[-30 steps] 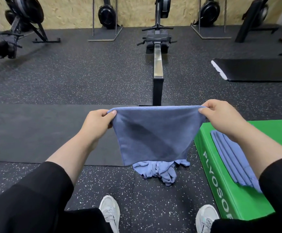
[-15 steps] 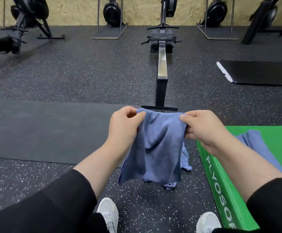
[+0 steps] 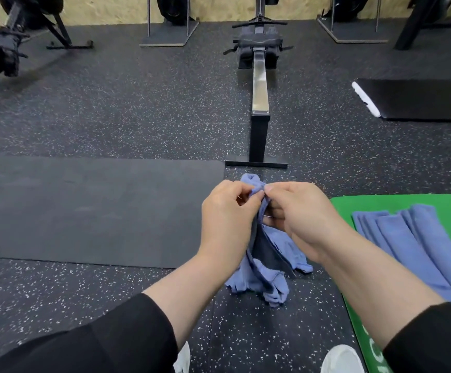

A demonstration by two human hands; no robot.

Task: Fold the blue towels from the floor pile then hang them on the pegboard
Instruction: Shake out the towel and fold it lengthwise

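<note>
I hold a blue towel (image 3: 256,239) folded in half in front of me. My left hand (image 3: 225,222) and my right hand (image 3: 301,219) pinch its top corners together, fingertips touching, and the doubled cloth hangs down between my wrists. Below it on the speckled floor lies the crumpled pile of blue towels (image 3: 272,286). Several folded blue towels (image 3: 407,238) lie side by side on the green plyo box (image 3: 353,208) at my right. No pegboard is in view.
A rowing machine (image 3: 259,103) runs away from me straight ahead, its foot just beyond my hands. A black mat (image 3: 84,208) covers the floor at left, another mat (image 3: 420,98) lies far right. Bikes and stands line the back wall. My white shoes (image 3: 340,359) show at the bottom.
My hands have come together from wide apart, bringing the towel's two top corners to meet and folding it in half. The view has tilted downward.
</note>
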